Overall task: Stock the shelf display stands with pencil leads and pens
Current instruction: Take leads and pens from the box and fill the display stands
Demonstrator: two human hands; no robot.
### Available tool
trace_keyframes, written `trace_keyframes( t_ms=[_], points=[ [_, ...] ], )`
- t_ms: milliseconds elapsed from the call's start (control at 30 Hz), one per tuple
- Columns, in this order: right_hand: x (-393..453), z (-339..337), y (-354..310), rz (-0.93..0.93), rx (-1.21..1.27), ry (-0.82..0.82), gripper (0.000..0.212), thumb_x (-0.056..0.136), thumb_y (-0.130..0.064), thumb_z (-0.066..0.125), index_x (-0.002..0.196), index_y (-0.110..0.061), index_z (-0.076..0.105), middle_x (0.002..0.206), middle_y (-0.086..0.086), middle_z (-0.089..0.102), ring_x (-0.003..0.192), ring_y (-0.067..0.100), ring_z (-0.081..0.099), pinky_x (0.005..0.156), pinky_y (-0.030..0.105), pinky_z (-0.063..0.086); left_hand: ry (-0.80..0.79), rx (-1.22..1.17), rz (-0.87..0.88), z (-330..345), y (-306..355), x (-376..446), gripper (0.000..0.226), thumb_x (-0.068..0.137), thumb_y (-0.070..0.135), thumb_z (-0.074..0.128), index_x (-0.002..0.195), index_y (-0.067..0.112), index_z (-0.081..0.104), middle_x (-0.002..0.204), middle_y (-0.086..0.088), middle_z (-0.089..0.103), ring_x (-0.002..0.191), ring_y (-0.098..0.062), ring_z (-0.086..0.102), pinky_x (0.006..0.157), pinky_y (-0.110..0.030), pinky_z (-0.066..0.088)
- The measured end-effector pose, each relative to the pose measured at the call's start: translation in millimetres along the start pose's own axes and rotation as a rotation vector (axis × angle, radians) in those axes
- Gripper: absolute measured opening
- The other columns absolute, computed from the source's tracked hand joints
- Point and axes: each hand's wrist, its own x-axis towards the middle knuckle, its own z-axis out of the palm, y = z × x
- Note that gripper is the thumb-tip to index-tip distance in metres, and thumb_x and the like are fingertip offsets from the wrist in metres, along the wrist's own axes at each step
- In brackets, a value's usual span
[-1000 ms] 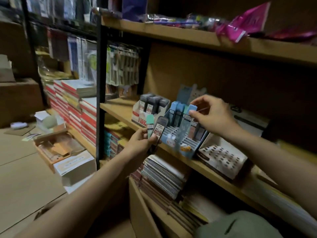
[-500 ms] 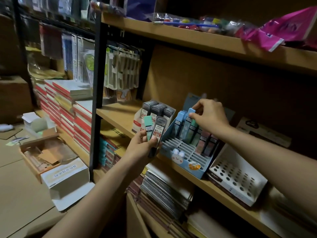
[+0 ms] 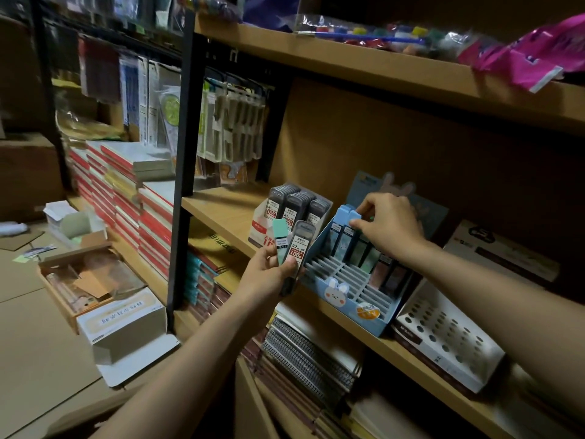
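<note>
A blue slotted display stand (image 3: 345, 299) with a rabbit print sits on the middle wooden shelf (image 3: 221, 210). Its back rows hold upright lead cases (image 3: 343, 245) in blue, green and pink. My right hand (image 3: 387, 224) reaches over the back row and pinches the top of a case there. My left hand (image 3: 269, 274), in front of the stand's left corner, grips two lead cases: a mint green one (image 3: 280, 237) and a dark grey one (image 3: 299, 248) with a red-and-white label. Left of the stand, a white and red box (image 3: 262, 231) holds grey lead cases (image 3: 296, 202).
A white stand with round holes (image 3: 443, 337) sits right of the blue one, a dark box (image 3: 503, 255) behind it. Spiral notebooks (image 3: 307, 353) fill the shelf below. Stacked red books (image 3: 120, 191) stand at left. Open cartons (image 3: 95, 280) lie on the floor.
The camera has moved nearer to the shelf. My right hand has gone lower onto the back row of cases in the blue stand. My left hand keeps the same two cases.
</note>
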Motion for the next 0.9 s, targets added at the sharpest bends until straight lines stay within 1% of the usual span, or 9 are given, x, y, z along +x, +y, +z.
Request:
trace_keyframes(
  t_ms=[100, 167, 267, 433, 533, 567, 633, 733, 900],
  points=[
    [0, 4, -2, -0.032, -0.137, 0.030, 0.019, 0.081, -0.035, 0.076, 0.094, -0.021, 0.072, 0.090, 0.002, 0.071, 0.089, 0.023, 0.065, 0.071, 0.031, 0.051, -0.012, 0.010, -0.006, -2, -2, 0, 0.025, 0.095, 0.005, 0.053, 0.118, 0.014, 0.052, 0.094, 0.002, 0.073, 0.084, -0.015, 0.070, 0.083, -0.042, 0.054],
    [1, 5, -3, -0.048, -0.211, 0.041, 0.022, 0.081, -0.036, 0.076, 0.096, -0.020, 0.072, 0.096, 0.005, 0.070, 0.093, 0.025, 0.064, 0.073, 0.033, 0.050, -0.015, 0.027, -0.006, -3, -4, 0, 0.025, 0.095, 0.005, 0.054, 0.117, 0.015, 0.052, 0.093, 0.003, 0.073, 0.082, -0.013, 0.070, 0.081, -0.040, 0.055],
    [1, 5, -3, -0.046, -0.274, 0.041, 0.024, 0.082, -0.035, 0.075, 0.098, -0.017, 0.071, 0.100, 0.007, 0.067, 0.097, 0.028, 0.061, 0.077, 0.037, 0.050, -0.013, 0.037, -0.014, -2, -5, 1, 0.025, 0.094, 0.007, 0.055, 0.117, 0.016, 0.053, 0.095, 0.002, 0.073, 0.089, -0.017, 0.069, 0.089, -0.045, 0.053],
    [-4, -2, -5, -0.058, -0.325, 0.012, 0.032, 0.085, -0.038, 0.071, 0.111, -0.018, 0.070, 0.110, 0.007, 0.063, 0.104, 0.028, 0.060, 0.083, 0.038, 0.048, -0.044, 0.024, -0.020, -1, -6, -1, 0.026, 0.093, 0.007, 0.055, 0.117, 0.017, 0.054, 0.093, 0.002, 0.074, 0.086, -0.015, 0.072, 0.079, -0.039, 0.055],
    [-8, -9, -8, -0.099, -0.093, 0.082, 0.030, 0.090, -0.036, 0.066, 0.115, -0.020, 0.066, 0.107, 0.002, 0.060, 0.094, 0.020, 0.060, 0.074, 0.030, 0.048, -0.054, 0.016, -0.022, -2, -4, -3, 0.027, 0.093, 0.007, 0.056, 0.117, 0.017, 0.054, 0.095, 0.000, 0.074, 0.084, -0.014, 0.073, 0.071, -0.035, 0.056],
    [-10, -11, -11, -0.109, 0.052, 0.049, 0.027, 0.090, -0.036, 0.066, 0.113, -0.022, 0.066, 0.101, -0.002, 0.061, 0.087, 0.013, 0.059, 0.069, 0.025, 0.045, -0.057, 0.010, -0.020, -2, -2, -4, 0.027, 0.093, 0.007, 0.056, 0.118, 0.017, 0.053, 0.097, -0.001, 0.074, 0.083, -0.014, 0.073, 0.068, -0.033, 0.056],
    [-17, -12, -23, -0.101, 0.302, -0.140, 0.029, 0.088, -0.040, 0.068, 0.114, -0.029, 0.061, 0.092, -0.011, 0.065, 0.078, 0.002, 0.062, 0.064, 0.015, 0.045, -0.068, -0.011, -0.019, -3, 1, -6, 0.027, 0.093, 0.007, 0.056, 0.118, 0.016, 0.053, 0.097, -0.004, 0.074, 0.082, -0.015, 0.073, 0.062, -0.029, 0.056],
    [-28, -2, -40, -0.033, 0.528, -0.373, 0.039, 0.082, -0.034, 0.075, 0.115, -0.030, 0.055, 0.091, -0.008, 0.067, 0.076, 0.005, 0.068, 0.067, 0.025, 0.056, -0.086, -0.015, -0.025, -2, 6, -8, 0.027, 0.094, 0.006, 0.055, 0.119, 0.016, 0.053, 0.096, -0.004, 0.074, 0.082, -0.016, 0.073, 0.060, -0.027, 0.056],
    [-14, -1, -53, -0.040, 0.524, -0.267, 0.025, 0.079, -0.018, 0.079, 0.092, -0.026, 0.061, 0.089, -0.002, 0.067, 0.078, 0.015, 0.070, 0.071, 0.032, 0.060, -0.058, 0.008, -0.053, -11, 19, -11, 0.027, 0.096, 0.019, 0.054, 0.122, 0.015, 0.053, 0.111, -0.012, 0.064, 0.092, -0.023, 0.066, 0.072, -0.034, 0.056]
  ],
)
